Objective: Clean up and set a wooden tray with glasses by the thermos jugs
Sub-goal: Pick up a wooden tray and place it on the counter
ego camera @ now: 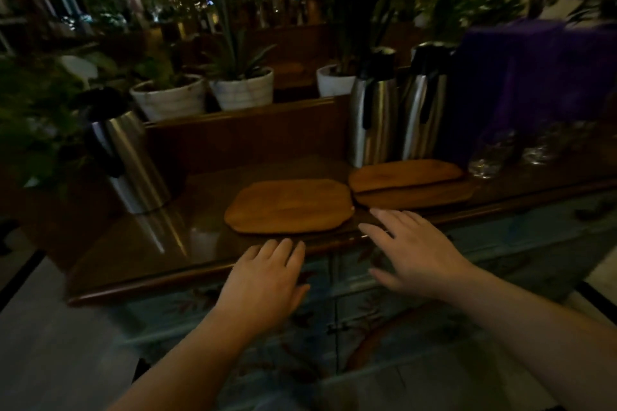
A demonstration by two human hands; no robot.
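Observation:
A wooden tray [288, 205] lies flat on the dark glossy sideboard top [160, 243], near its front edge. To its right sits a stack of two more wooden trays [405, 174]. Two steel thermos jugs [374, 117] stand behind that stack, and a third thermos jug [130, 157] stands at the left. Clear glasses [490, 157] are grouped at the right, blurred. My left hand [263, 287] hovers palm down just in front of the near tray, fingers apart, holding nothing. My right hand [414, 250] is spread palm down by the tray's right corner, also empty.
White plant pots [242, 88] stand on a raised wooden ledge behind the sideboard. A purple cloth [534, 77] covers something at the back right. The sideboard front [334, 327] is painted blue with a floral pattern. Leafy plants crowd the left side.

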